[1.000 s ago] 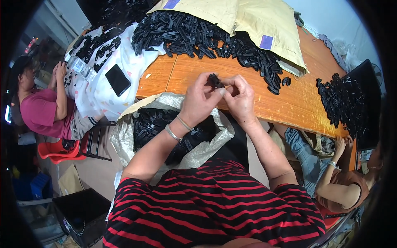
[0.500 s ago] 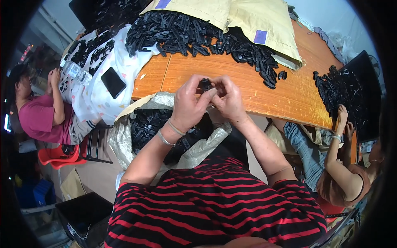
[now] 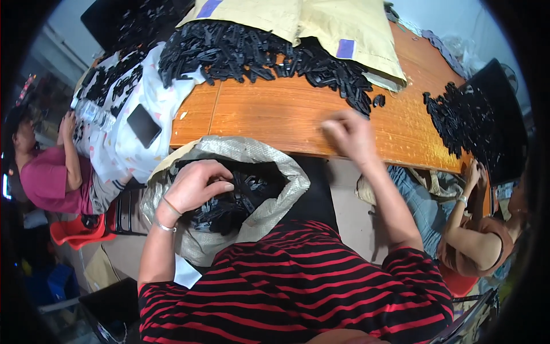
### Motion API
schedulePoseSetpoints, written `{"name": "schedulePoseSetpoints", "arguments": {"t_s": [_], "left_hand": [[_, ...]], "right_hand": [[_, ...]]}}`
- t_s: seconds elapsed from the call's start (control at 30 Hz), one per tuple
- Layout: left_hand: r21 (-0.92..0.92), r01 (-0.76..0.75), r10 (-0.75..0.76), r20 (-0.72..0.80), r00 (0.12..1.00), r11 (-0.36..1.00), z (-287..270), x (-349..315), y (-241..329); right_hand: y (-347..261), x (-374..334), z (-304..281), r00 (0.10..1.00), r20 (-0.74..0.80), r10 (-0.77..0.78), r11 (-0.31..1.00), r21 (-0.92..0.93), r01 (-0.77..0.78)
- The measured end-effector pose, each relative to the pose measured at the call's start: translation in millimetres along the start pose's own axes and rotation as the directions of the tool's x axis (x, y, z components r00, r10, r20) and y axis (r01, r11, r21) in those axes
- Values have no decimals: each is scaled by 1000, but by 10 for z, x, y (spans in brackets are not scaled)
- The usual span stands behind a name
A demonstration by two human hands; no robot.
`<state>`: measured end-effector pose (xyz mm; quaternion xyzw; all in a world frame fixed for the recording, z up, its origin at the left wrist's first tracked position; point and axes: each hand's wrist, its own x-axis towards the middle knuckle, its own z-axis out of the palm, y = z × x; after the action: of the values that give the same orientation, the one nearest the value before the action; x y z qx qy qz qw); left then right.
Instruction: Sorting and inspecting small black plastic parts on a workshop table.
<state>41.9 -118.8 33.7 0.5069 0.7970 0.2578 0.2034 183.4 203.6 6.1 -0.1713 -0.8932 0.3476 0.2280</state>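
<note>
My left hand (image 3: pixel 197 184) is over the mouth of a woven sack (image 3: pixel 289 172) at the table's front edge. Its fingers are loosely curved and apart, with nothing seen between them. Inside the sack lie many small black plastic parts (image 3: pixel 243 200). My right hand (image 3: pixel 354 137) is above the wooden table (image 3: pixel 269 109), just in front of a spread of the same sort of black parts (image 3: pixel 338 80). Motion smears its fingers, so whether it holds anything does not show.
Pale paper sacks (image 3: pixel 355 23) lie behind the black heap (image 3: pixel 223 51). A phone (image 3: pixel 144 126) and a clear bottle (image 3: pixel 94 114) rest on a white sheet at left. One person (image 3: pixel 57 178) sits at left, another (image 3: pixel 478 241) at right by a black tray (image 3: pixel 504 120).
My hands have parted from around a small black part. The left went down over the sack, the right moved right over the table. The small part is no longer seen in them.
</note>
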Motion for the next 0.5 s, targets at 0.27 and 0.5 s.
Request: {"name": "schedulePoseSetpoints", "arguments": {"t_s": [0.27,0.5], "left_hand": [[-166,27,-98,-434,896,986,-90,613,-200],[208,155,-4,-584,812,966,-161,1685,-641]], "right_hand": [[845,297,-210,989,-148,-4,844,-531,-77],[491,585,338,983,-79,-167,914,-386,124]]}}
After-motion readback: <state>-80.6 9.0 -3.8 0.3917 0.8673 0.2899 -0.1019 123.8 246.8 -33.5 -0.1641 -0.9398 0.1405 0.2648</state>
